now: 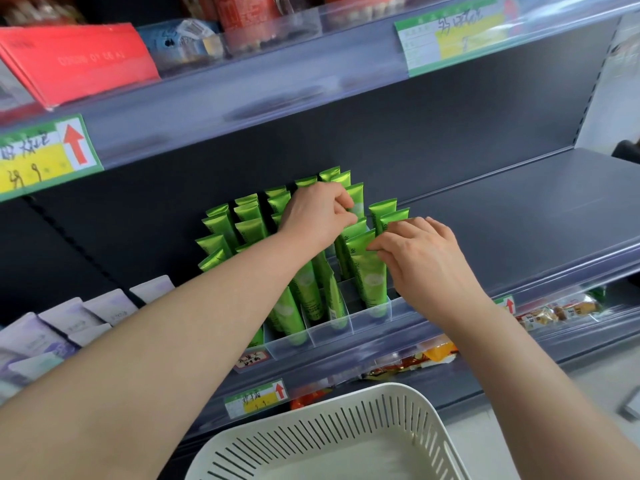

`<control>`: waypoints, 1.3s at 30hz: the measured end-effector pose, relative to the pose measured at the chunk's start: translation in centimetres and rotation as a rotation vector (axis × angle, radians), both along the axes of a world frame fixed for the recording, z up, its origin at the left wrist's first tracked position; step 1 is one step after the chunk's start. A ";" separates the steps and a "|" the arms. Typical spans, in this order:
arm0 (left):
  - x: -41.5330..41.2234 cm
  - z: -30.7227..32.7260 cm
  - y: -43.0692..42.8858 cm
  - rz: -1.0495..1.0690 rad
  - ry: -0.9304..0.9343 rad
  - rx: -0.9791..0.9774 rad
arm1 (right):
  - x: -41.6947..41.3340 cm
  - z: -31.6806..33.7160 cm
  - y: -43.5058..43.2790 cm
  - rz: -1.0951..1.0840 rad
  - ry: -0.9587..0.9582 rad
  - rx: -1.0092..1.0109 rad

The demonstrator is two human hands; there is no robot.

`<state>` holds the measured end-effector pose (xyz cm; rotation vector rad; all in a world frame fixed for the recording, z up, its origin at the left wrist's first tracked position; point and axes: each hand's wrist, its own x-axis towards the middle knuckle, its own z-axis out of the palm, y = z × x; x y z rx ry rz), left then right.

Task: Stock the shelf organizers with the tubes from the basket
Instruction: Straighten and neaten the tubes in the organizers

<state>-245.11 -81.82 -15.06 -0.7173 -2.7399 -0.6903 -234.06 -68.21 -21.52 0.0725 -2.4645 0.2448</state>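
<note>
Several green tubes [221, 226] stand upright in clear plastic shelf organizers [375, 318] on the middle shelf. My left hand [317, 214] reaches over the rows and pinches the top of a green tube [356, 199] near the back. My right hand [422, 258] pinches the flat top edge of the front green tube [369, 271] in the rightmost lane. The white slotted basket [332, 431] sits low in front of me, and what I see of its inside holds no tubes.
Pale lilac tubes [69, 327] fill the shelf's left part. The grey shelf [519, 216] to the right of the organizers is bare. Snack packets [554, 310] lie on the shelf below. Red boxes [76, 60] and price labels [41, 155] line the shelf above.
</note>
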 end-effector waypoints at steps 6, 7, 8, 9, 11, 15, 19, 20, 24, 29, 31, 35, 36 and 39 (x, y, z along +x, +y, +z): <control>-1.5 0.4 0.1 0.169 0.003 -0.164 | 0.0 0.0 -0.2 -0.002 -0.011 -0.010; -1.6 0.4 0.3 0.184 -0.004 -0.188 | 0.0 -0.1 -0.3 -0.007 -0.020 -0.008; -1.8 0.4 0.4 0.196 -0.007 -0.200 | 0.0 -0.1 -0.3 -0.011 -0.029 -0.008; -1.9 0.4 0.5 0.197 -0.001 -0.204 | 0.0 -0.2 -0.3 -0.016 -0.035 -0.007; -2.1 0.4 0.8 0.173 0.018 -0.214 | 0.0 -0.2 -0.3 -0.022 -0.032 -0.009; -2.5 0.3 1.5 0.120 0.080 -0.191 | -0.1 -0.2 -0.3 -0.020 -0.033 -0.019; -2.8 0.1 2.1 0.113 0.072 -0.175 | -0.2 -0.1 -0.4 -0.021 -0.057 -0.032; -2.8 0.0 2.1 0.113 0.054 -0.174 | -0.2 -0.1 -0.4 -0.021 -0.065 -0.036; -2.7 -0.3 1.9 0.105 0.024 -0.138 | -0.1 0.1 -0.6 -0.003 -0.078 -0.040; -2.5 -0.2 1.6 0.080 -0.004 -0.081 | -0.1 0.3 -0.8 0.010 -0.056 -0.043; -2.3 -0.1 1.4 0.070 -0.014 -0.057 | 0.0 0.4 -0.8 0.022 -0.061 -0.045; -1.9 0.2 0.6 0.018 -0.035 0.010 | -0.1 0.7 -1.2 0.042 -0.009 -0.043; -1.8 0.3 0.2 -0.006 -0.044 0.033 | -0.1 0.9 -1.4 0.056 0.015 -0.045; -1.2 0.7 -1.4 -0.063 -0.063 0.095 | 0.1 1.5 -1.9 0.085 0.074 -0.074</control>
